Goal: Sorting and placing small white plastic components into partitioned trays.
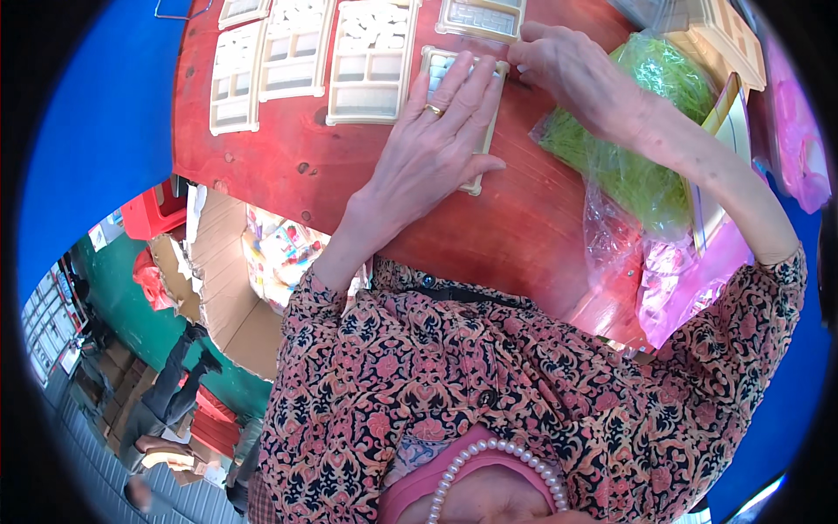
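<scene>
My left hand (436, 131) lies with fingers stretched over a cream compartment tray (473, 184) on the red table, hiding most of it. Small pale pieces (438, 70) show at the tray's far end, between and beside the fingers. By that tray's far right corner is my right hand (576, 83), its fingers curled and pinched together. Whatever they hold, if anything, is too small to make out. Just beyond stands another cream tray (480, 19) with pale blocks in its compartments. Left of my left hand is a similar tray (371, 98), heaped with white pieces at its far end.
More cream trays (292, 79) line the far left of the red table (410, 231). On the right lie a clear bag of green shreds (650, 166), stacked cream trays (720, 39) and pink plastic (794, 131). A cardboard box (231, 279) stands below left; a person (161, 406) is farther off.
</scene>
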The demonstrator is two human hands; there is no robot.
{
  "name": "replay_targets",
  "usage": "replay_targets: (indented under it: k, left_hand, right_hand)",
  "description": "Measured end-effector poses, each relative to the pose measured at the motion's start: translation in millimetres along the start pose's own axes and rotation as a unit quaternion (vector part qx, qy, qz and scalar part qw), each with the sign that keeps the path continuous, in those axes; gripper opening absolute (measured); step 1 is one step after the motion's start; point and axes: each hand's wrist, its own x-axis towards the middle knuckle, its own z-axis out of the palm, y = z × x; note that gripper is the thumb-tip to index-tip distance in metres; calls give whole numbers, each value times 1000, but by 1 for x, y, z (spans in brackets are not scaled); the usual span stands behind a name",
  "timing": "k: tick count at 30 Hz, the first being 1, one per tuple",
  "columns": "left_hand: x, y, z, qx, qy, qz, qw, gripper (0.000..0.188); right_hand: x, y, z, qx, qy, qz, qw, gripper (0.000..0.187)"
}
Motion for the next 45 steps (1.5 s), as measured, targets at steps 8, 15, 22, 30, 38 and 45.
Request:
replay_targets:
  k: [8, 15, 22, 30, 38, 45]
  left_hand:
    - [0, -3, 11, 36, -31, 9, 999, 88]
    - [1, 1, 5, 34, -40, 6, 999, 89]
    - [-4, -2, -1, 9, -16, -6, 1000, 90]
    - [-28, 4, -11, 12, -15, -81, 997, 85]
    - [-27, 3, -5, 18, -50, -59, 997, 82]
    - [-27, 2, -3, 18, -36, -64, 997, 80]
  right_hand:
    - [-8, 10, 6, -132, 28, 3, 991, 29]
    - [-7, 21, -2, -105, 12, -50, 993, 23]
    - [-6, 20, -1, -29, 30, -38, 998, 17]
    - [18, -10, -22, 125, -22, 68, 990, 5]
    - [11, 15, 23, -3, 149, -192, 970, 23]
    - [23, 4, 0, 187, 5, -142, 972, 9]
